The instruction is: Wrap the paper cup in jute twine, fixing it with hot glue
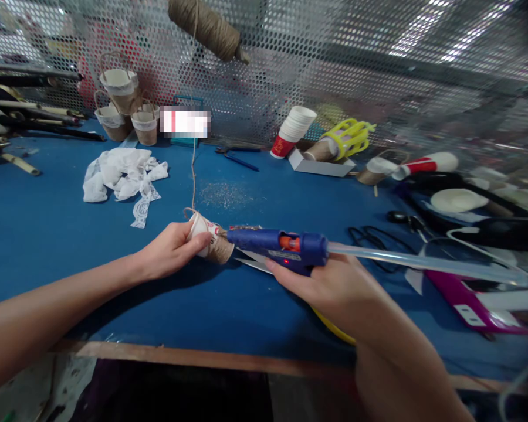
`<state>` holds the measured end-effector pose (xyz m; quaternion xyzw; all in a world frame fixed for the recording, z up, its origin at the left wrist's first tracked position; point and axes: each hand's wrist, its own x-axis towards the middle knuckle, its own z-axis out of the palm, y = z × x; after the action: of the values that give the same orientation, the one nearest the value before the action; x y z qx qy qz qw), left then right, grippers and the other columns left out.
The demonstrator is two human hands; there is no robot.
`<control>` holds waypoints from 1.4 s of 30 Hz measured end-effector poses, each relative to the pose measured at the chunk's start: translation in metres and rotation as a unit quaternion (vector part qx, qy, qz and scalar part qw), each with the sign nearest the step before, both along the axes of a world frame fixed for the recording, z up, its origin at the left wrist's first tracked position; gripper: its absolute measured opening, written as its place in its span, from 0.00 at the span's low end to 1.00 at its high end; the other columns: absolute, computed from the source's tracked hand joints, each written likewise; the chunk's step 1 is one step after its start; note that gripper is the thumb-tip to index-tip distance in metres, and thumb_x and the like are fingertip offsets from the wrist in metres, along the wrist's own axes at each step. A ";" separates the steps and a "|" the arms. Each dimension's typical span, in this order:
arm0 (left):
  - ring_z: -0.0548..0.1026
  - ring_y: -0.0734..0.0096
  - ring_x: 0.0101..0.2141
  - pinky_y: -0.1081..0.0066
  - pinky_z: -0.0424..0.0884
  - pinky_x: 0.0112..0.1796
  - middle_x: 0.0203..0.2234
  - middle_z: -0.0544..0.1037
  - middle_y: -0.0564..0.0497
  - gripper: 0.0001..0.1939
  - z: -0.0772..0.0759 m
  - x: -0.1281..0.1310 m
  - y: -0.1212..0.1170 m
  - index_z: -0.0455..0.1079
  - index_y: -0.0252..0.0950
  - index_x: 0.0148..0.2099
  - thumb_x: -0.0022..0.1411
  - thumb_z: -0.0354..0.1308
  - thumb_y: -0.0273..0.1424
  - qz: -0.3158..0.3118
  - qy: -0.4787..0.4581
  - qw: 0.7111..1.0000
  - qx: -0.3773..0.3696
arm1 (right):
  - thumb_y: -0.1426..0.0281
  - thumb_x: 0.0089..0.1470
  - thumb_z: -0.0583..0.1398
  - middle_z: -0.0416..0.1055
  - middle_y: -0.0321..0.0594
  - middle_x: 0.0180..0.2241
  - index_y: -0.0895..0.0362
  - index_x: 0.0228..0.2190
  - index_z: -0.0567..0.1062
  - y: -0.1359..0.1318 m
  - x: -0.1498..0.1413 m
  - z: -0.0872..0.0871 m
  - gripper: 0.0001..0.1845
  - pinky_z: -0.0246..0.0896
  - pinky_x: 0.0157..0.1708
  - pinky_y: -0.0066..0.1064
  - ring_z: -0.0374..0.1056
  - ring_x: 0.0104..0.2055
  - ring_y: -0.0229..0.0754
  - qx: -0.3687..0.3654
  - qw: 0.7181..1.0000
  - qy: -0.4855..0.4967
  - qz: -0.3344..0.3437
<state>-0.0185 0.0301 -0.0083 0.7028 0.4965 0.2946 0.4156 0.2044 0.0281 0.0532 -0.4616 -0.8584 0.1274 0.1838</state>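
My left hand (173,249) is closed around a small paper cup (201,230), tilted on its side, its lower part wrapped in brown twine (222,251). A strand of that twine runs up from the cup to a large spool (206,29) hanging above. In my right hand (330,287) is a blue glue gun (277,246) with a long clear glue stick in its back. Its nozzle points left and meets or nearly meets the cup; I cannot tell which. Beneath the gun lie scissors (255,264) with a yellow handle, partly hidden by my right hand.
White lace (118,176) lies in a heap at left, with twine-wrapped cup baskets (145,126) behind it. Pliers (237,159), stacked paper cups (294,130) and a yellow plastic holder (349,139) stand along the perforated metal wall (255,88). Cables and a purple packet (470,302) crowd the right.
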 end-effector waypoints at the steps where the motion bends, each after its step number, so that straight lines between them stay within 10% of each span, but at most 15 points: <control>1: 0.70 0.70 0.31 0.70 0.66 0.35 0.31 0.74 0.48 0.20 0.000 0.000 0.000 0.67 0.28 0.41 0.61 0.42 0.39 0.000 -0.001 1.000 0.001 | 0.70 0.48 0.53 0.67 0.37 0.17 0.54 0.20 0.70 0.000 0.000 0.000 0.09 0.60 0.22 0.32 0.62 0.20 0.39 -0.006 1.000 -0.001 0.004; 8: 0.70 0.69 0.33 0.70 0.66 0.37 0.33 0.74 0.47 0.20 -0.001 0.001 0.001 0.68 0.28 0.42 0.61 0.42 0.38 -0.002 -0.016 1.000 0.004 | 0.70 0.50 0.52 0.71 0.39 0.21 0.55 0.22 0.72 -0.003 0.001 -0.002 0.11 0.62 0.25 0.33 0.66 0.23 0.41 0.016 0.999 -0.026 0.027; 16: 0.71 0.68 0.34 0.70 0.66 0.38 0.34 0.75 0.47 0.21 -0.003 0.000 0.001 0.68 0.29 0.44 0.62 0.42 0.39 -0.005 -0.012 1.000 0.003 | 0.75 0.55 0.43 0.74 0.44 0.24 0.55 0.30 0.77 -0.001 0.016 -0.005 0.23 0.62 0.27 0.35 0.68 0.26 0.43 0.237 0.936 -0.193 0.173; 27: 0.72 0.67 0.38 0.70 0.66 0.41 0.39 0.76 0.48 0.22 -0.003 -0.001 0.002 0.68 0.32 0.47 0.62 0.42 0.40 -0.018 -0.030 0.999 -0.001 | 0.76 0.52 0.49 0.68 0.38 0.16 0.55 0.22 0.75 -0.004 0.005 0.001 0.16 0.56 0.19 0.27 0.62 0.18 0.37 0.265 0.945 -0.126 0.143; 33: 0.72 0.70 0.33 0.72 0.68 0.36 0.35 0.77 0.48 0.20 -0.003 0.000 0.002 0.70 0.32 0.43 0.62 0.42 0.39 -0.011 -0.036 0.999 -0.007 | 0.83 0.49 0.45 0.69 0.42 0.17 0.55 0.25 0.77 -0.009 0.008 0.000 0.23 0.54 0.22 0.32 0.64 0.20 0.42 0.353 0.897 -0.189 0.187; 42: 0.71 0.67 0.36 0.71 0.66 0.38 0.37 0.76 0.47 0.21 -0.002 -0.001 0.002 0.68 0.31 0.45 0.62 0.41 0.40 -0.006 -0.019 1.000 0.003 | 0.73 0.51 0.49 0.72 0.42 0.23 0.54 0.28 0.76 -0.004 0.007 -0.001 0.16 0.60 0.25 0.34 0.66 0.25 0.43 0.139 0.972 -0.144 0.124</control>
<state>-0.0190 0.0318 -0.0104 0.7010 0.4833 0.3070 0.4251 0.2116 0.0243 0.0521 -0.3355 -0.9355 -0.0391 0.1033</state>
